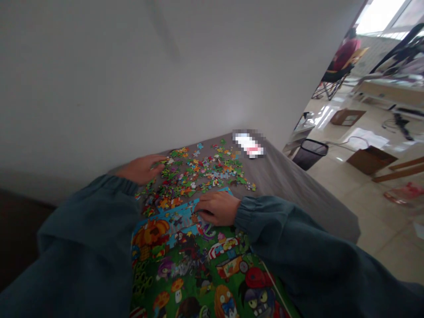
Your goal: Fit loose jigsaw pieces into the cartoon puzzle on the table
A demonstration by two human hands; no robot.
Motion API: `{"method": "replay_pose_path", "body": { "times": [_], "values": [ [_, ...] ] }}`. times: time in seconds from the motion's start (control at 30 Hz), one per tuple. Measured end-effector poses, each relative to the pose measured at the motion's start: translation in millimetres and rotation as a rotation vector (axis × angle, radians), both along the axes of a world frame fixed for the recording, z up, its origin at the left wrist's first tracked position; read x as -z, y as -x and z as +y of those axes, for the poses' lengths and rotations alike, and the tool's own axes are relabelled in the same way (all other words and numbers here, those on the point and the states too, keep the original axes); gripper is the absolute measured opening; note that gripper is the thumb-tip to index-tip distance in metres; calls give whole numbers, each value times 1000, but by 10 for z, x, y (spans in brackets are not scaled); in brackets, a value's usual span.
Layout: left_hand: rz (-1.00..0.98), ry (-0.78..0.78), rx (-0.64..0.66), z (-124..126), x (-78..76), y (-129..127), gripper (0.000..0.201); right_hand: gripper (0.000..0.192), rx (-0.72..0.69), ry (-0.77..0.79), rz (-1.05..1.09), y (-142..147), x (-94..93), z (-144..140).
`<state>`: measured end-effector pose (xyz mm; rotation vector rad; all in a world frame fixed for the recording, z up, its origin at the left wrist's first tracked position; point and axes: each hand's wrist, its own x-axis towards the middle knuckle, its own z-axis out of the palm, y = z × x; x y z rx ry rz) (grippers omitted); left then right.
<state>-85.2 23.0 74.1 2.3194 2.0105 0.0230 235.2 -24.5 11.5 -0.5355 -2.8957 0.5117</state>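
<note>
Left hand [144,169] among many loose pieces [198,170] beyond puzzle board [180,209], right hand [219,208] over its far strip; grips unclear. Board's nearer part seems filled.

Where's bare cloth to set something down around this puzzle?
Bare patch: the gray cloth, right of the loose pieces, between the pixelated object and the right sleeve. Crowded: among those pieces beside the left hand, and on the upper puzzle board under the right hand.

dim lower left | blown-out window [380,17] upper right | glare on floor [338,170] | soft blur
</note>
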Motion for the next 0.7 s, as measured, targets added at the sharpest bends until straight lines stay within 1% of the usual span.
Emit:
{"method": "replay_pose_path", "body": {
  "times": [0.07, 0.17, 0.27, 0.33, 0.43, 0.7],
  "values": [
    [42, -31, -7, 160, 76, -136, 69, 26, -2, 6, -2, 2, -2, 6],
    [67, -78, -55, 310, 311, -364, 69, 28, -2, 28, -5, 8, -7, 22],
    [60, -69, -63, 351, 565, -564, 69, 29, 5, 52, -8, 18, -2, 44],
    [49, -57, -67, 341, 675, -636, 68, 29, 6, 53, -7, 25, 10, 57],
    [33, -43, -71, 313, 724, -636, 69, 29, -3, 44, 0, 34, 36, 68],
    [28, -4, -47, 316, 651, -536, 76, 29, -14, -4, 11, 28, 83, 66]
  ]
}}
